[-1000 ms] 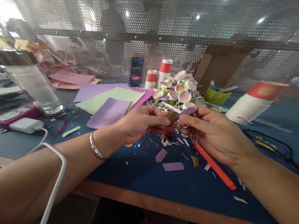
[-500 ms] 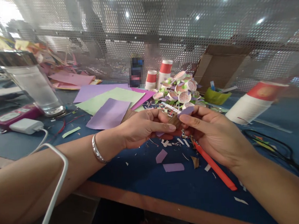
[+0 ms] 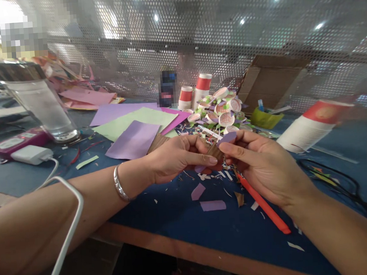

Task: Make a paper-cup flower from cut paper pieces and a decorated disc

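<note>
My left hand (image 3: pixel 175 157) and my right hand (image 3: pixel 261 165) meet over the blue table (image 3: pixel 177 221), both pinched on a small brown paper piece (image 3: pixel 215 151) with a purple paper bit (image 3: pixel 226 138) on top. A silver bangle (image 3: pixel 119 184) circles my left wrist. Below the hands lie purple paper scraps (image 3: pixel 212 205), white and brown snippets and an orange pen (image 3: pixel 263 205). Behind the hands sits a heap of decorated round paper cup pieces (image 3: pixel 224 111).
Purple and green paper sheets (image 3: pixel 135 124) lie at centre left. A glass jar (image 3: pixel 41 103), a white charger with cable (image 3: pixel 32 153) and a pink box (image 3: pixel 12 142) stand left. Red-and-white paper cups (image 3: pixel 314 124) lie right, with black cables (image 3: pixel 340 177). Perforated metal screen and a cardboard box (image 3: pixel 273 79) behind.
Both hands have sunk slightly and drawn a little closer to me, turning the brown piece between the fingers. The grip has not let go.
</note>
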Demonstrator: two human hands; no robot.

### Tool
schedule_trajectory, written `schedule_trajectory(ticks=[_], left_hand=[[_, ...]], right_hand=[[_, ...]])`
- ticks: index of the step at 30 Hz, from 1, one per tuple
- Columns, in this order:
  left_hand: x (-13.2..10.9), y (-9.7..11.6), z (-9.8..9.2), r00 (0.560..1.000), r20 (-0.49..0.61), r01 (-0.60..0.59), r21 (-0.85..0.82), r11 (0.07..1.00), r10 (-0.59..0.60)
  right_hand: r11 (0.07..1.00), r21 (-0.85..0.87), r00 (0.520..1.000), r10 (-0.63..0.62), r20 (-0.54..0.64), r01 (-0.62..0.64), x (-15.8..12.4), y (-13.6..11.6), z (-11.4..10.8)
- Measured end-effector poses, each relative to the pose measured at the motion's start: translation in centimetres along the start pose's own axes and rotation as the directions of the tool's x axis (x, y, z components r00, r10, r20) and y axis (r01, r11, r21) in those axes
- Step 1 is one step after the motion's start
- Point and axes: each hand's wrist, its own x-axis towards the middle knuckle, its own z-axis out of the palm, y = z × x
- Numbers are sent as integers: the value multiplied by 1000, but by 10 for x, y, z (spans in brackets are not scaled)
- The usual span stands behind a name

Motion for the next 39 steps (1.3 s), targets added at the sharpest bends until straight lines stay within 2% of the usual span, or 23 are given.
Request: schedule_trajectory(ticks=[5,8,12,20,31,34,36,39], left_hand=[[0,1,2,999,-7,-45,27,999,45],[0,-1,1,995,-23,-96,100,990,99],[0,-3,-2,989,-13,-143,200,969,149],[3,-4,-7,975,-8,-213,272,938,224],[3,-1,-9,985,20,-170,181,969,169],[4,-2,-13,969,-22,-225,334,915,246],[5,-2,-16,940,-48,-272,490,828,337],[6,-3,-18,876,-27,-351,648,676,481]], right_hand=[[1000,14,999,15,47,-15,-1,2,-1],[1000,-8,998,8,70,-8,-1,3,-2],[999,-44,998,10,68,-7,-1,4,-2],[999,-47,998,9,68,-6,-1,1,-1],[996,-89,999,-18,30,20,-1,-2,-4],[994,-99,999,-36,-16,34,-1,-1,-5],[994,-106,999,-36,-30,33,-1,0,-6],[995,-97,1000,-16,-19,14,-1,-1,-6]])
